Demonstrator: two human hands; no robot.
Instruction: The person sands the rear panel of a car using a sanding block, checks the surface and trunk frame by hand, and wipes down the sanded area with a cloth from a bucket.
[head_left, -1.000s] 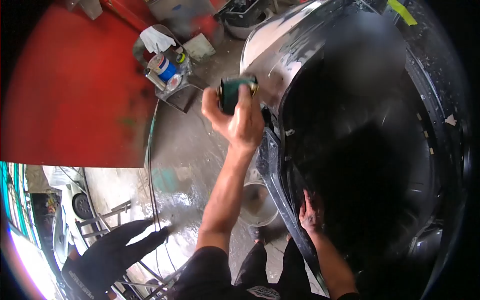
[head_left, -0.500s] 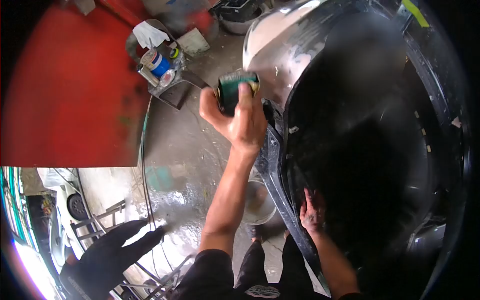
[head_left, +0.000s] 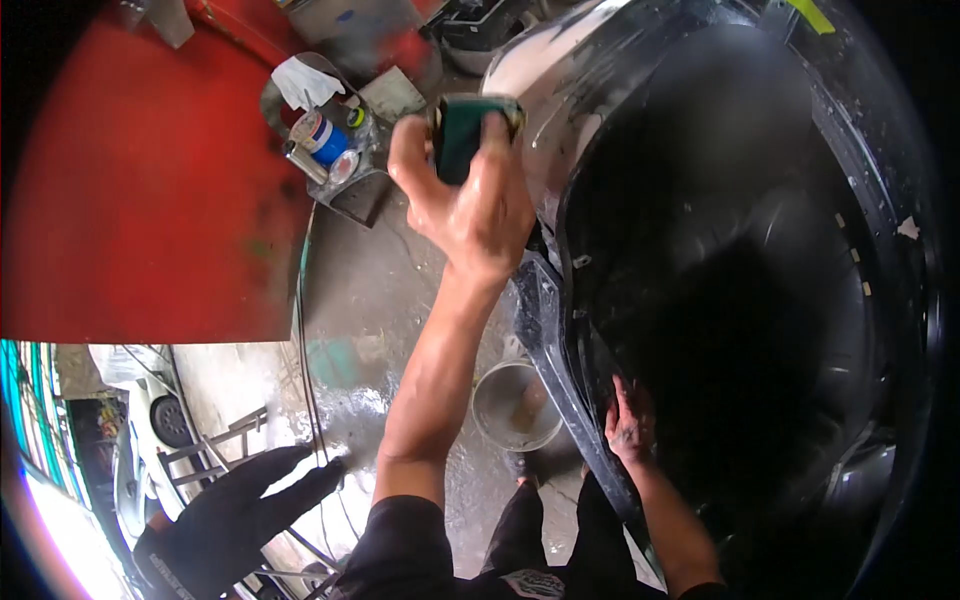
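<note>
My left hand [head_left: 468,200] is wrapped round a dark green block [head_left: 466,130], held by the left edge of a large black curved car part [head_left: 548,310]. The part's upper left surface [head_left: 540,62] shows whitish and pinkish patches. My right hand [head_left: 630,430] rests with its fingers stretched out on the inner side of the part near its lower left edge. Nothing shows in that hand. The face of the block turned away from me is hidden.
A bucket of water [head_left: 490,400] stands on the wet floor. A red panel [head_left: 150,190] fills the left. A stool [head_left: 352,200] holds a blue-labelled tub [head_left: 322,138] and a white cloth [head_left: 305,84]. Another person [head_left: 220,525] is at lower left, near a metal frame [head_left: 215,445].
My left hand has moved up and slightly left with the green block. The right hand has stayed on the black part. The view has shifted a little.
</note>
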